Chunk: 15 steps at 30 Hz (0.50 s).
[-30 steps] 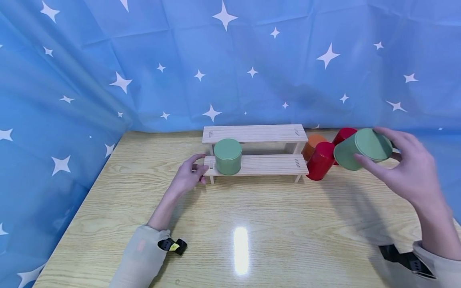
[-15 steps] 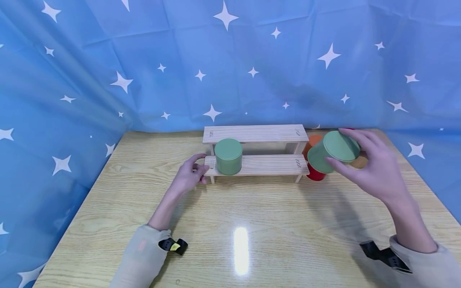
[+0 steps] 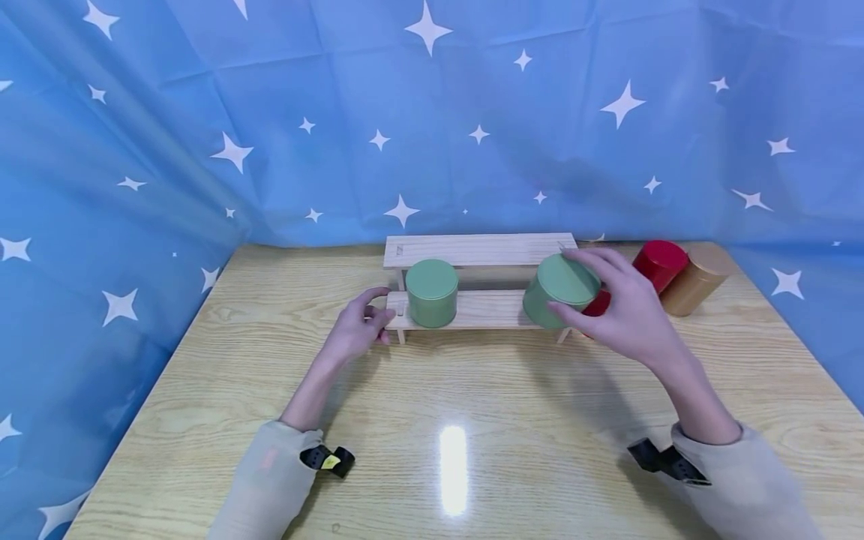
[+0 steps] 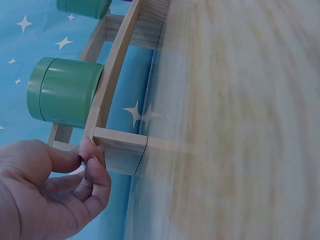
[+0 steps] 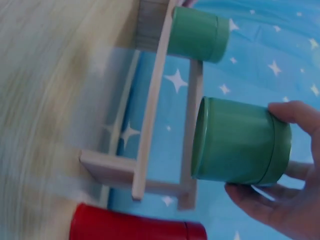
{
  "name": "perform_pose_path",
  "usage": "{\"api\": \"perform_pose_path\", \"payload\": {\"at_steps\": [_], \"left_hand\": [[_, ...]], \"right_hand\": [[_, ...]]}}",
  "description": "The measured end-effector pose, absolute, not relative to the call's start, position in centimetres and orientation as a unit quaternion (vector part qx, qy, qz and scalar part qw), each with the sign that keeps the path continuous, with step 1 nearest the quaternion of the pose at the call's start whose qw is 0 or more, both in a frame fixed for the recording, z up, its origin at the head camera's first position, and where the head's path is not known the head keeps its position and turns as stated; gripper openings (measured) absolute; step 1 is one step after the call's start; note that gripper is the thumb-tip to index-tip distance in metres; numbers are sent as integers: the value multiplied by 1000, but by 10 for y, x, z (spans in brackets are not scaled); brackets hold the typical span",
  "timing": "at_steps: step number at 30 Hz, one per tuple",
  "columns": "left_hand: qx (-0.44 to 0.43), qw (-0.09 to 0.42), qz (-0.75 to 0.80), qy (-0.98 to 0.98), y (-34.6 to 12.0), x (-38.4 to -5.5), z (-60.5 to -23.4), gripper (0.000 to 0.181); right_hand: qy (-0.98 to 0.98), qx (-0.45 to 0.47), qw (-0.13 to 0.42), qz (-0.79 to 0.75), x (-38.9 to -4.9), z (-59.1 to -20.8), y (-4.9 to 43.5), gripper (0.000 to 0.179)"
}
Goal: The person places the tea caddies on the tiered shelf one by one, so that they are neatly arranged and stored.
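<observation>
Head view: a two-tier shelf (image 3: 481,250) of pale, straight-grained wood stands on a wood-grain table (image 3: 378,420) before a creased blue curtain (image 3: 337,90) printed with white stars. The left hand (image 3: 354,328) pinches the lower board's left end, beside a smooth green canister (image 3: 432,294) standing on that board. The right hand (image 3: 621,311), thumb and fingers spread wide, grips a second green cylinder (image 3: 560,292) — tilted, at the lower board's right end. Behind that hand are a glossy red canister (image 3: 661,259) and a gold-brown one (image 3: 698,279).

Left wrist view: thumb and fingertips meet at the board's squared corner; the green canister's side is glossy, a seam ringing it near the top.

Right wrist view: the gripped cylinder hangs just clear of the slatted wood — its rounded rim faces the boards.
</observation>
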<state>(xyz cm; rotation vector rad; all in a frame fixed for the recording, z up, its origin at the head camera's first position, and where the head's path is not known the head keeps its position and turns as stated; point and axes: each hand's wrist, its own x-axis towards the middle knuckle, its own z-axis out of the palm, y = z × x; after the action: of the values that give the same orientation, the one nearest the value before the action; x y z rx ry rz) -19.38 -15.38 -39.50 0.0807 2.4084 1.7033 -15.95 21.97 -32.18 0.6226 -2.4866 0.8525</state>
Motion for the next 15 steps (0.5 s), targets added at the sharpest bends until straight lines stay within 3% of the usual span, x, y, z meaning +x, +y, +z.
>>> {"api": "perform_pose_path", "payload": {"at_steps": [9,15], "left_hand": [[35,95,581,807,-155,-194,-396,50],[33,97,597,795,-155,-193,-397,49]], "right_hand": [[-907,232,143,322,-174,-335,194,66],[-909,233,122,325,-181,-343,180,68]]}}
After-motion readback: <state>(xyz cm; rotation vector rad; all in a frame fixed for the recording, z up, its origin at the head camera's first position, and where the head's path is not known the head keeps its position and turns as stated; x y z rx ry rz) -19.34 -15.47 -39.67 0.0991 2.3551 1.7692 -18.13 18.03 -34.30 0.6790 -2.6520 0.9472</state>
